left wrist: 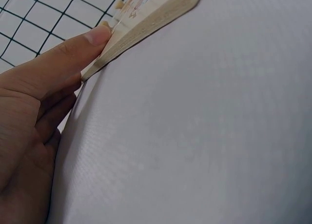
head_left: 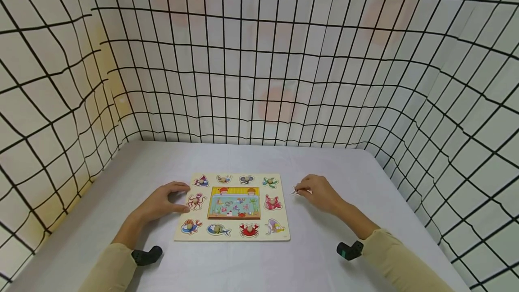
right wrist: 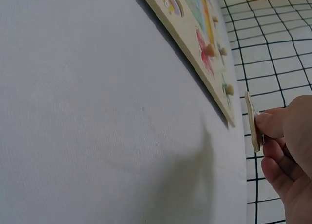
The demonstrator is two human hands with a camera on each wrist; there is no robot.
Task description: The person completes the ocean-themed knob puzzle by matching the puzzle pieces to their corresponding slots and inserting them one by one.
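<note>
A pale wooden knob puzzle board with sea-animal pieces around a fish-tank picture lies flat on the table. My left hand touches its left edge, thumb and fingers spread apart; the left wrist view shows the thumb against that edge. Past the board's right side, my right hand pinches a thin, flat puzzle piece, held on edge above the table. Its picture is hidden from me. On the board, a red crab shows a knob, while the purple and yellow fish picture shows none.
White cloth covers the table. White walls with a black grid surround its back and sides. A black wrist device sits at the left cuff, and another black device at the right.
</note>
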